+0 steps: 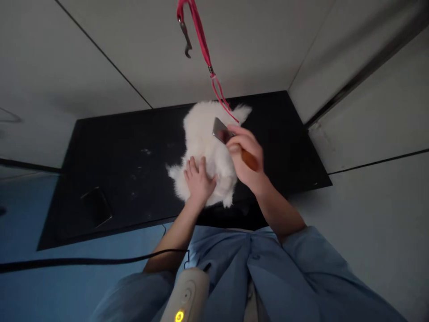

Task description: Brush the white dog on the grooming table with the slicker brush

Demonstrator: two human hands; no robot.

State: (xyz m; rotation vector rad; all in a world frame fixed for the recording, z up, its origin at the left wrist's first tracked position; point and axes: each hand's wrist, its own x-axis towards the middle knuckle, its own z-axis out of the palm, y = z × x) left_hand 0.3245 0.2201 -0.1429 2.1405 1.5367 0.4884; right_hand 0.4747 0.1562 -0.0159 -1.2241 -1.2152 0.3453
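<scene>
A small white fluffy dog (204, 134) stands on a black table (127, 147), tied by a red leash (214, 82) that runs up out of view. My left hand (198, 179) lies flat on the dog's rear, fingers spread in the fur. My right hand (246, 156) is closed round the orange wooden handle of a brush; its flat metal head (221, 131) rests against the dog's back.
A metal hook (185, 40) hangs from the leash strap near the top. A white device with a lit yellow light (186, 297) sits at my chest, with a black cable (83, 260) running left. A dark flat object (97, 205) lies on the table's left. Walls enclose the table behind and right.
</scene>
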